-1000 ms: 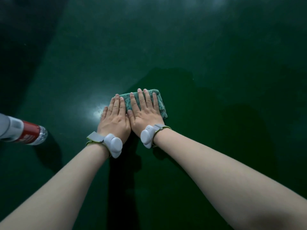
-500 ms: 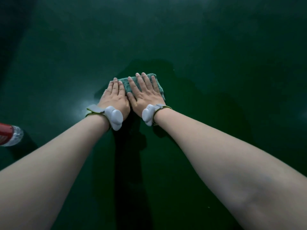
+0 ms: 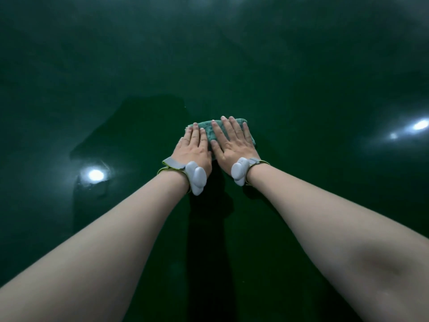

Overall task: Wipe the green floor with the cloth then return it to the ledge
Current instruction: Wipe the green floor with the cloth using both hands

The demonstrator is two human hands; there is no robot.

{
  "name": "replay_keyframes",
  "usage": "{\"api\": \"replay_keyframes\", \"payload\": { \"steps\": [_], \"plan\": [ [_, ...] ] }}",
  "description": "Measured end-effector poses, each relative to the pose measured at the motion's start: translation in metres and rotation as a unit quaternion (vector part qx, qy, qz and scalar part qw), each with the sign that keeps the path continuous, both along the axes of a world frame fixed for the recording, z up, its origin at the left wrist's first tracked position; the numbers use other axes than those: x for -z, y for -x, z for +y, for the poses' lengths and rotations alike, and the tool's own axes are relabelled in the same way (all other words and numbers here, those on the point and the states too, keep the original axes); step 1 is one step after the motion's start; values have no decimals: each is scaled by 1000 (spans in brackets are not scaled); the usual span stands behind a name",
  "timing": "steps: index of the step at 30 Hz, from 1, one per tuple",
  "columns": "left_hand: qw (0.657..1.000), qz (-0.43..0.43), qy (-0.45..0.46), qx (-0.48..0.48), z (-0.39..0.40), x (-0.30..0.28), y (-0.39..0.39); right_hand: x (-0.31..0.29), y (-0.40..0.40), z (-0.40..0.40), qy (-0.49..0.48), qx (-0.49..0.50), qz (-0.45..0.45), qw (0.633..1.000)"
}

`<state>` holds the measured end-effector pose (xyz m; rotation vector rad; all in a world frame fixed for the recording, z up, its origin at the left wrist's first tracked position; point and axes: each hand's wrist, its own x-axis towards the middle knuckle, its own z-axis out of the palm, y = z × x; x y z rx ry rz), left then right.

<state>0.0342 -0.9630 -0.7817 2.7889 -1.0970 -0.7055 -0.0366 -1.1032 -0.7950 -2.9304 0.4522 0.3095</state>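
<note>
**Two flat palms on the cloth, mid-wipe**

So the folded teal cloth (image 3: 210, 133) lay flat on the green floor (image 3: 301, 89), well out in front at arm's reach. Both hands sat side by side on top, probably so body weight pushed it along evenly. The left hand (image 3: 193, 147) and right hand (image 3: 232, 144) were spread open, fingers straight, pressing down rather than gripping anything. No ledge was in view.
</note>
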Motion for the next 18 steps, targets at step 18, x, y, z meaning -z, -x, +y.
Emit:
{"api": "replay_keyframes", "payload": {
  "steps": [18],
  "plan": [
    [998, -55, 34, 18, -1, 10, 18, 1, 14, -3, 39, 57, 6, 998]
  ]
}}
